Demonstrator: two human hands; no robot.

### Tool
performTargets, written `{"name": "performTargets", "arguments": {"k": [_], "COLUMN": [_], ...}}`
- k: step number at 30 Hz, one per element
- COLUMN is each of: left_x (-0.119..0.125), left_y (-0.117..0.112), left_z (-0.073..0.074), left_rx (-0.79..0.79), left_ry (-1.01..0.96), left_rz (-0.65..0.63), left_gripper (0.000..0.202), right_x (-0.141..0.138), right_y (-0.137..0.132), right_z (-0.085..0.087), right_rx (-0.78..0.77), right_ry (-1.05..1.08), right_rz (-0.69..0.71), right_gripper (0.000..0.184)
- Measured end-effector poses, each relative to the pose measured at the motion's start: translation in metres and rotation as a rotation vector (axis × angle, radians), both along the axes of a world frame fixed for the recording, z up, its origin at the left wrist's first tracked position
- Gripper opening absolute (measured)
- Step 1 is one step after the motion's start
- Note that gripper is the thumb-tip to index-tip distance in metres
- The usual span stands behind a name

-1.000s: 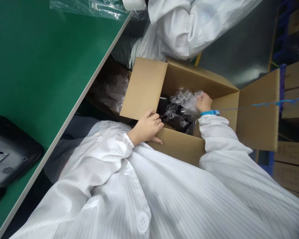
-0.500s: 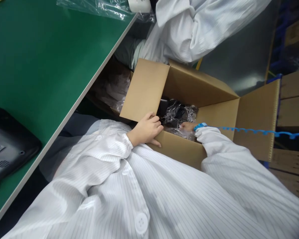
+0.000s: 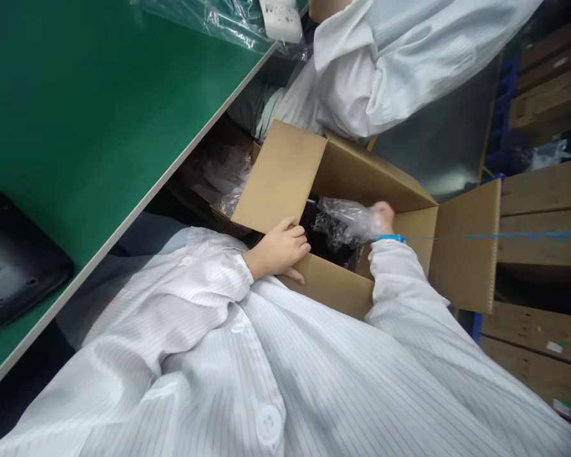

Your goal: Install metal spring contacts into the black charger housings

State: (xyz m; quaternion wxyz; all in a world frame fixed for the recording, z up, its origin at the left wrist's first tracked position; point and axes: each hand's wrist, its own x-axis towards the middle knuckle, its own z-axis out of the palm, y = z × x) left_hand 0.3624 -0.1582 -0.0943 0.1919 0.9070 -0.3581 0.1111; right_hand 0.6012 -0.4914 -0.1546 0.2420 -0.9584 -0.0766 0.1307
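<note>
An open cardboard box [image 3: 335, 289] stands in front of me with its flaps spread. My left hand [image 3: 278, 251] is closed over its near left corner, fingers over the rim and thumb on the outer side. Inside the box my right hand [image 3: 383, 217], somewhat blurred and wearing a blue wrist strap [image 3: 391, 238], grips clear plastic wrapping [image 3: 349, 216]. The wrapping is stretched up toward that hand. Beneath it are dark items [image 3: 321, 244], mostly hidden; their kind cannot be made out.
A green table [image 3: 124, 108] runs along the left, bearing a black device [image 3: 19, 266] and a plastic bag [image 3: 209, 19]. Another person's white sleeve [image 3: 361, 70] is beyond the box. Under the table edge sits a second box with plastic [image 3: 223, 178]. Cartons [image 3: 542, 222] stack on the right.
My right hand has risen and moved away from me inside the box, pulling the clear wrapping up. My left hand stays on the box corner. The view has shifted slightly.
</note>
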Motion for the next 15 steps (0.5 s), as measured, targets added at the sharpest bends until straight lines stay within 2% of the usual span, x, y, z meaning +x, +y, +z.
{"name": "performTargets", "arguments": {"k": [3,8,12,15], "left_x": [-0.001,-0.004,-0.002,-0.001], "left_y": [0.000,-0.001,0.000,0.002], "left_z": [-0.002,-0.006,-0.007,-0.005], "left_rx": [0.008,-0.028,-0.023,-0.012], "left_ry": [-0.013,-0.052,-0.084,-0.086], "left_rz": [0.008,0.018,0.024,0.033], "left_gripper": [0.062,0.055,0.052,0.051], "right_x": [-0.001,0.003,0.010,0.014], "right_y": [0.021,0.078,0.114,0.122], "right_z": [-0.019,-0.044,-0.049,-0.048], "right_rx": [-0.202,-0.447,-0.599,-0.636], "right_ry": [0.078,0.205,0.210,0.166], "right_rz": [-0.047,0.070,0.104,0.196], "right_gripper": [0.042,0.051,0.035,0.030]}}
